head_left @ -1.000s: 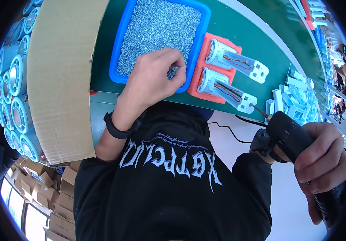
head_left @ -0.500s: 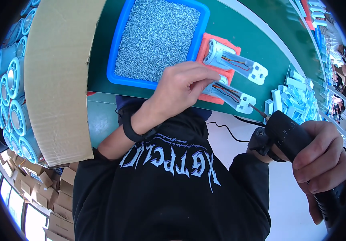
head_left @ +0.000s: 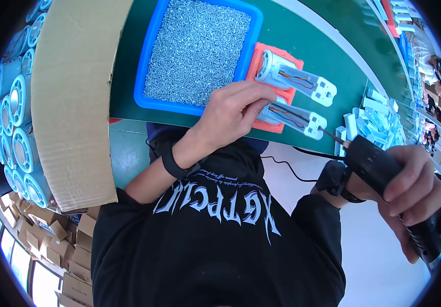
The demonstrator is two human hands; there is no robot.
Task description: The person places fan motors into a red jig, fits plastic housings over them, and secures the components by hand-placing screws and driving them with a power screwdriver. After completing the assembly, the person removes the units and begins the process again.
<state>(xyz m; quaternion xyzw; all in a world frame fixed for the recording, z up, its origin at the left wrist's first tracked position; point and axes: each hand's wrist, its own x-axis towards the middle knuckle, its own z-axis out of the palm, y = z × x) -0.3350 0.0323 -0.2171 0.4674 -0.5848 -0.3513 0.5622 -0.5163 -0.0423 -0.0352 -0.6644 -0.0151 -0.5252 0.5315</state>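
Hovering over the round end of the near motor unit (head_left: 302,118), or resting on it (from my remote station I cannot tell which), the left hand (head_left: 230,113) has its thumb and forefinger drawn together in a pinch; whether a small part sits between the tips is hidden from me. The right hand (head_left: 415,187) wraps its fingers firmly around a black power screwdriver (head_left: 371,159), whose slim bit slants leftward to the pale, perforated end of the near motor unit; I cannot make out whether it touches. Both the near motor unit and its far motor unit (head_left: 306,84) lie side by side in a red foam cradle (head_left: 288,94), their open channels exposing coloured wires and extending right. The cradle rests along the near edge of a green table (head_left: 333,61). Just left of it I note a blue tray (head_left: 141,77), filled with small silvery screws (head_left: 197,53). To the right lies a heap of pale plastic pieces (head_left: 376,120). At the left a cardboard sheet (head_left: 77,102) stands between the table and stacked cylindrical units (head_left: 23,148). A dark band (head_left: 174,161) encircles the left wrist, and a black cable (head_left: 294,173) curves below the table's near edge.
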